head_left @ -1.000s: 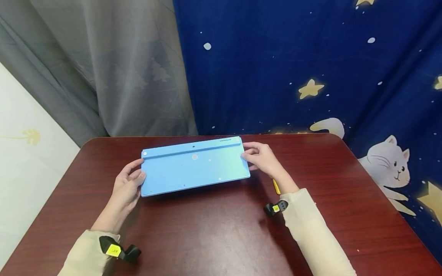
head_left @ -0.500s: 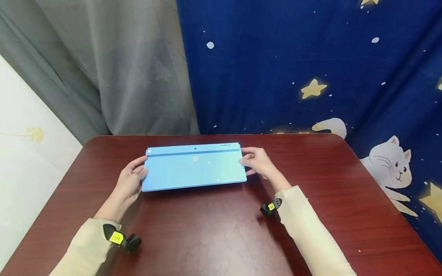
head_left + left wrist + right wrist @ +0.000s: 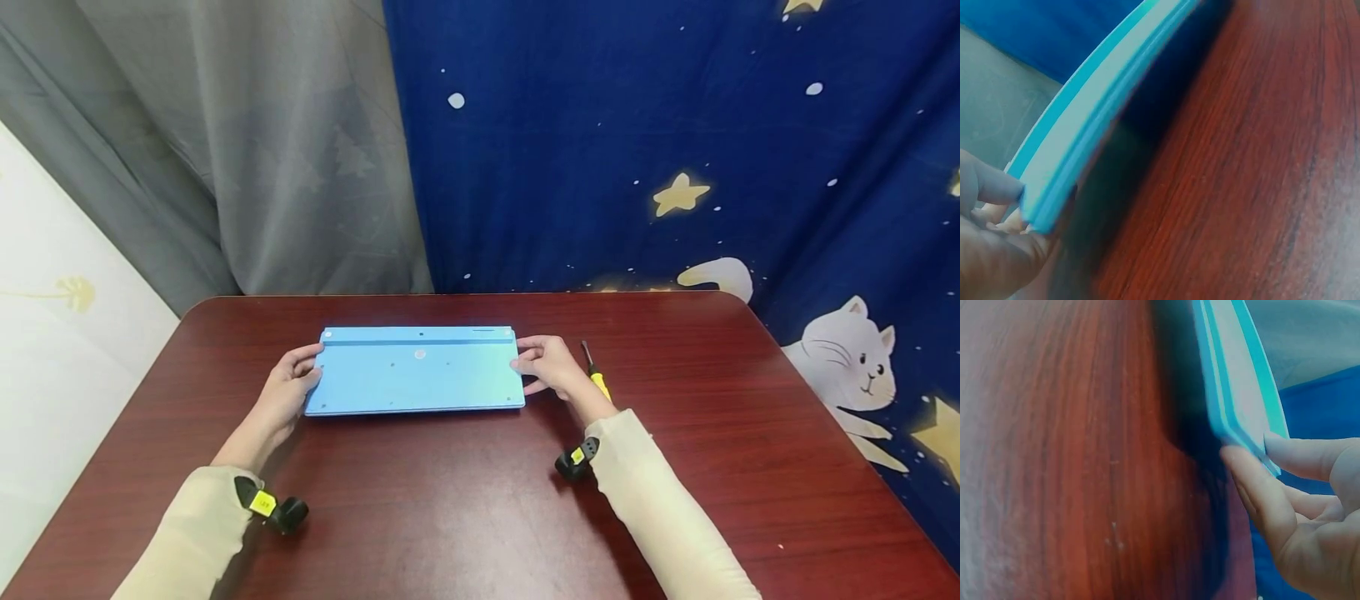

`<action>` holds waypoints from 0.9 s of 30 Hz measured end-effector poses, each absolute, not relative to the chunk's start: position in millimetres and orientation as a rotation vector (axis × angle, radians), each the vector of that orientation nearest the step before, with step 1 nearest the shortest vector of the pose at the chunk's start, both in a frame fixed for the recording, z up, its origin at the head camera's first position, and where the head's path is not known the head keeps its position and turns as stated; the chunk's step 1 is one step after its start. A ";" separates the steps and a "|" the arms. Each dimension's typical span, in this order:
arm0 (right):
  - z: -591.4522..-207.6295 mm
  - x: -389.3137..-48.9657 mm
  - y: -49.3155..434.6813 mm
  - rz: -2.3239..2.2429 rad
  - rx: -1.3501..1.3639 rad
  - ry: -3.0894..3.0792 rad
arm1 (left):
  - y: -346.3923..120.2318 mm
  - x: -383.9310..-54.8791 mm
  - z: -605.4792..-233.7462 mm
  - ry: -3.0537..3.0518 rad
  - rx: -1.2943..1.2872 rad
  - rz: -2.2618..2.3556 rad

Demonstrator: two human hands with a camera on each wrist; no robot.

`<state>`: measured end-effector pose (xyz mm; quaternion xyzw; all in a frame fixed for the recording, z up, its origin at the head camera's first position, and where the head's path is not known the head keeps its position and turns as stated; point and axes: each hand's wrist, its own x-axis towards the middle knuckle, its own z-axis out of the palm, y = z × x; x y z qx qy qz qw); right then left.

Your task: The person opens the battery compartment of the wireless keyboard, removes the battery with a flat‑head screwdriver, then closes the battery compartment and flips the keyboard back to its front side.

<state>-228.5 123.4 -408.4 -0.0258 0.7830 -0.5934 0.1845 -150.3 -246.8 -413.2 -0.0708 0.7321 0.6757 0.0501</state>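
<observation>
here, the left hand and right hand pinched opposite short ends of a flat blue panel just above the brown table, near a yellow-handled tool, and an equal, gentle grip at each end seemed the surest way to hold it level.

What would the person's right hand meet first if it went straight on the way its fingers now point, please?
The blue panel, it seems: the right hand pinches its right end, with fingers pointing inward across it. The panel's height above the table is hard to judge.
</observation>
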 end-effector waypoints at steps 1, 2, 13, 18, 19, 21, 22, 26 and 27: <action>-409.3 -228.4 123.5 -1.668 -0.070 2.211 | -247.7 -150.3 -414.3 2.219 -0.217 2.060; -410.6 -228.4 123.5 -1.667 -0.064 2.211 | -248.8 -150.5 -415.6 2.205 -0.214 2.065; -421.2 -224.2 119.0 -1.662 -0.038 2.229 | -255.9 -153.7 -426.9 2.356 -0.243 1.860; -423.3 -221.8 118.4 -1.632 -0.021 2.247 | -255.6 -152.9 -429.1 2.481 -0.233 1.737; -419.7 -219.4 117.7 -1.618 -0.020 2.253 | -255.2 -152.8 -428.9 2.507 -0.232 1.711; -416.0 -217.2 116.6 -1.600 0.002 2.264 | -253.2 -152.9 -427.9 2.553 -0.241 1.666; -415.9 -217.0 116.3 -1.601 0.006 2.270 | -251.8 -153.2 -427.4 2.570 -0.244 1.651; -420.3 -219.0 116.6 -1.619 0.041 2.295 | -245.0 -153.9 -425.3 2.610 -0.276 1.592; -425.0 -221.7 117.3 -1.627 0.054 2.299 | -243.1 -153.8 -424.8 2.615 -0.288 1.581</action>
